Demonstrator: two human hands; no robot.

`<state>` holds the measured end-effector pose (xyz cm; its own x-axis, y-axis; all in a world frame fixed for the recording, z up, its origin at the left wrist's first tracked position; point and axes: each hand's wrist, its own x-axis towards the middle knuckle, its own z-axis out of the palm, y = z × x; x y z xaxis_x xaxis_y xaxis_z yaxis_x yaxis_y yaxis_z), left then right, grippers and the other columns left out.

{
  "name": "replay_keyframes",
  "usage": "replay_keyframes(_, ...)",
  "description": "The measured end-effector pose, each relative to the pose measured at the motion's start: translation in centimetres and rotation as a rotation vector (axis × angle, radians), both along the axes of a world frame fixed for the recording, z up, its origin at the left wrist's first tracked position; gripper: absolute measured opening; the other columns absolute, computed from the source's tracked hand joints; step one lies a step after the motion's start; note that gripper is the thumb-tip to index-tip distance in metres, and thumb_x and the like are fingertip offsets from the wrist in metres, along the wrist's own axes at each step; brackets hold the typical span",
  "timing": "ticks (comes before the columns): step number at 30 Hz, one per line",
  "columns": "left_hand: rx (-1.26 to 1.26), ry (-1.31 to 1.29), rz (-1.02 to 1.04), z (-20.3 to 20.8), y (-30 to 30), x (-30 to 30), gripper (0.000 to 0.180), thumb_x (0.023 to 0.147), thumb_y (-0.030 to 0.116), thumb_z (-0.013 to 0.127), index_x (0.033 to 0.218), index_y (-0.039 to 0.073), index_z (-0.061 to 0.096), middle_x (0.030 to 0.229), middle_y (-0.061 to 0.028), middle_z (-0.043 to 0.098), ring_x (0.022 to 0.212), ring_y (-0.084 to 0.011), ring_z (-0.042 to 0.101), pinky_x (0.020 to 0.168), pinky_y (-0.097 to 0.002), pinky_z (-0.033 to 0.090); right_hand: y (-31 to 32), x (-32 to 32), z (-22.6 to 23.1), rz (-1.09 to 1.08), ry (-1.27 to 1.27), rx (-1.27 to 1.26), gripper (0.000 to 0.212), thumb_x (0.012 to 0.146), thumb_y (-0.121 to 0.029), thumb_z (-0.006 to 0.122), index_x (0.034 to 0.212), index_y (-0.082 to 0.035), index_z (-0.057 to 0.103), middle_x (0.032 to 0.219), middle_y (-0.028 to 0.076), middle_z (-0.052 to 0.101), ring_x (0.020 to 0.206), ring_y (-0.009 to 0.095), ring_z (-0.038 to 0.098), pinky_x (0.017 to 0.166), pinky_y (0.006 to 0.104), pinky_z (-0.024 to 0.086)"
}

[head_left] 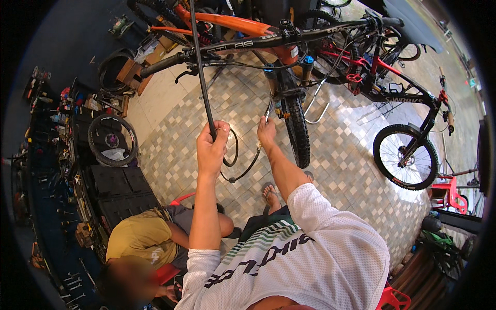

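My left hand [212, 150] is closed round a black hose [199, 67] that drops from above. Below that grip the hose loops and runs on to a brass-coloured fitting near my right wrist. My right hand [266, 132] grips what looks like an air blow gun [268, 109], its slim metal end pointing up beside the fork; the fingers hide most of it. Right of that hand is the knobby front tyre [297, 132] of an orange mountain bike [232, 21]. The bike's black handlebar [222, 48] crosses above both hands, and the hose passes in front of it.
A seated person in a yellow shirt [139, 235] is at lower left. Tools and a loose wheel [112, 139] line the left side. A black and red bike [403, 95] stands at right, near a red chair [454, 194]. A metal stand [316, 106] rests on the tiled floor [341, 170].
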<state>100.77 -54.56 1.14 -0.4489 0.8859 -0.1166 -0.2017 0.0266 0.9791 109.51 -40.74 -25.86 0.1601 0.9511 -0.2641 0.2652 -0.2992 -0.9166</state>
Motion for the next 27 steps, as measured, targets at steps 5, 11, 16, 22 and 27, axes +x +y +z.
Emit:
replay_keyframes(5,-0.007,0.005,-0.021,0.0,0.0,-0.4,0.018,0.097,0.022,0.068,0.101,0.005,0.061,0.074,0.007,0.051,0.052,0.0004,0.035,0.044,-0.0194,0.025,0.2,-0.8,-0.1,-0.076,-0.061,0.104,0.04,0.099,-0.039,0.054,0.108,0.0,0.062,0.095,0.026,0.068,0.094,0.045,0.064,0.083,0.0498,0.048)
replay_keyframes(11,-0.002,-0.009,-0.034,-0.1,0.4,-0.2,0.018,0.097,0.022,0.068,0.101,0.005,0.061,0.073,0.0072,0.051,0.052,0.0003,0.035,0.044,-0.0196,0.025,0.2,0.5,-0.7,-0.066,-0.081,0.092,0.041,0.098,-0.039,0.056,0.108,0.0,0.062,0.09,0.026,0.068,0.089,0.044,0.066,0.079,0.0493,0.05)
replay_keyframes(16,-0.012,-0.036,-0.094,0.3,1.2,0.8,0.019,0.097,0.022,0.068,0.102,0.004,0.061,0.073,0.0073,0.05,0.053,0.0,0.036,0.045,-0.0198,0.026,0.9,0.6,-0.5,-0.087,0.045,-0.056,0.043,0.097,-0.04,0.057,0.109,0.001,0.063,0.096,0.027,0.068,0.093,0.045,0.065,0.081,0.0498,0.05)
replay_keyframes(22,-0.043,0.009,-0.071,-0.2,2.3,2.2,0.019,0.097,0.022,0.067,0.102,0.006,0.059,0.063,0.0084,0.042,0.051,-0.0012,0.034,0.045,-0.0198,0.026,-0.7,8.2,0.1,0.383,-0.208,-0.018,0.053,0.095,-0.047,0.058,0.119,0.001,0.063,0.105,0.027,0.069,0.096,0.042,0.067,0.083,0.047,0.052)
replay_keyframes(27,-0.006,-0.005,-0.048,-0.9,3.1,4.1,0.018,0.098,0.022,0.066,0.101,0.006,0.059,0.064,0.0071,0.042,0.051,-0.002,0.035,0.045,-0.0202,0.028,-0.3,22.4,6.3,0.46,-0.465,0.02,0.049,0.095,-0.049,0.057,0.111,-0.004,0.068,0.095,0.024,0.07,0.094,0.044,0.067,0.082,0.0484,0.052)
